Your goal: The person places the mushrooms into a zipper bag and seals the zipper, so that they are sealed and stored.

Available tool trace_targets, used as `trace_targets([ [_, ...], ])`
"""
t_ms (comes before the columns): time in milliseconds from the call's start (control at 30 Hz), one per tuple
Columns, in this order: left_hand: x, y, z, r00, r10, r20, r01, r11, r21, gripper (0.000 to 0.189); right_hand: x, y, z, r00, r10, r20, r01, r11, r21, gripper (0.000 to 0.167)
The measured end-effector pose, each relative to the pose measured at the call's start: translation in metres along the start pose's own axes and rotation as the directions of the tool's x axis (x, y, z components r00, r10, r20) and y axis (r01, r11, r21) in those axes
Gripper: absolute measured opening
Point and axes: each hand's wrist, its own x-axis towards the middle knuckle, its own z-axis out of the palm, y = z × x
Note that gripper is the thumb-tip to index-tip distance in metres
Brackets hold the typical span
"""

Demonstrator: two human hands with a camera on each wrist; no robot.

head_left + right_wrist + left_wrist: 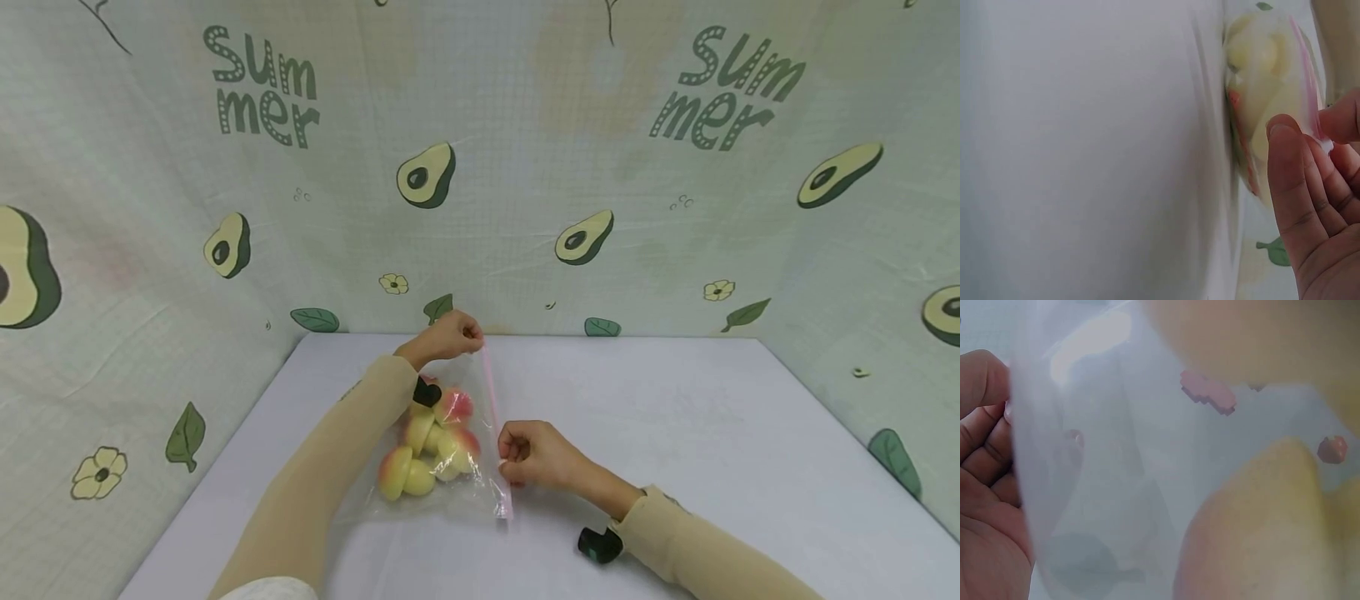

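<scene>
A clear zip bag [480,493] with a pink closure strip [491,390] lies on the table, its strip side to the right. Inside are several toy mushrooms [417,477], yellow with pink-red tinged caps. At the strip's far end, my left hand [450,335] pinches the bag's corner between thumb and fingers. Nearer to me, my right hand [542,457] pinches the strip, where the right wrist view shows a small white piece [1327,146] by the thumb. Through the clear plastic, the left wrist view shows a yellow mushroom [1247,531] up close.
The white table [645,408] extends right of the bag. Behind it hangs a pale cloth [510,108] printed with avocados, leaves and lettering, which also lines both sides. A black wrist camera [600,546] sits under the right sleeve; another [427,392] hangs over the bag.
</scene>
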Motion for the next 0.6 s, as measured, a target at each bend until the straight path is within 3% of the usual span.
trace_targets([
  [400,0.003,0.0,0.0,1.0,0.013,0.013,-0.013,1.0,0.018,0.008,-0.017,-0.005,0.008,1.0,-0.011,0.011,0.011,1.0,-0.002,0.017],
  [600,0.005,-0.002,0.0,1.0,0.019,0.014,-0.019,1.0,0.019,0.007,-0.026,-0.009,0.011,0.999,0.003,0.046,-0.005,0.998,0.06,0.017],
])
